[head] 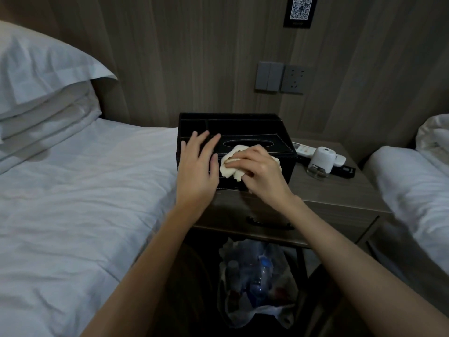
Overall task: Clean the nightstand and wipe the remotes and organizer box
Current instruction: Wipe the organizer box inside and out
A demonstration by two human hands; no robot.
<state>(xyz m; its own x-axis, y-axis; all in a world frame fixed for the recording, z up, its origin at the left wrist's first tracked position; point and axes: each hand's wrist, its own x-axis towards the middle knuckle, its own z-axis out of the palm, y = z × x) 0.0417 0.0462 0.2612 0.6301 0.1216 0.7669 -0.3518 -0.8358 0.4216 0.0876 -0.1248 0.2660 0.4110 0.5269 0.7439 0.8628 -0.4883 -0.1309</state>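
A black organizer box (245,128) with a tissue slot and back compartments stands on the left part of the wooden nightstand (340,190). My left hand (198,166) lies flat with straight fingers on the box's left top. My right hand (258,170) holds a crumpled cream cloth (230,164) against the box's front top edge. A white remote (306,150) and a black remote (345,171) lie on the nightstand to the right of the box, partly hidden behind a small white device.
A small white device with a clear base (320,161) stands in front of the remotes. A bin lined with a plastic bag (257,283) sits under the nightstand. Beds with white linen flank it left (73,190) and right (413,181). Switches and a socket (281,77) are on the wall.
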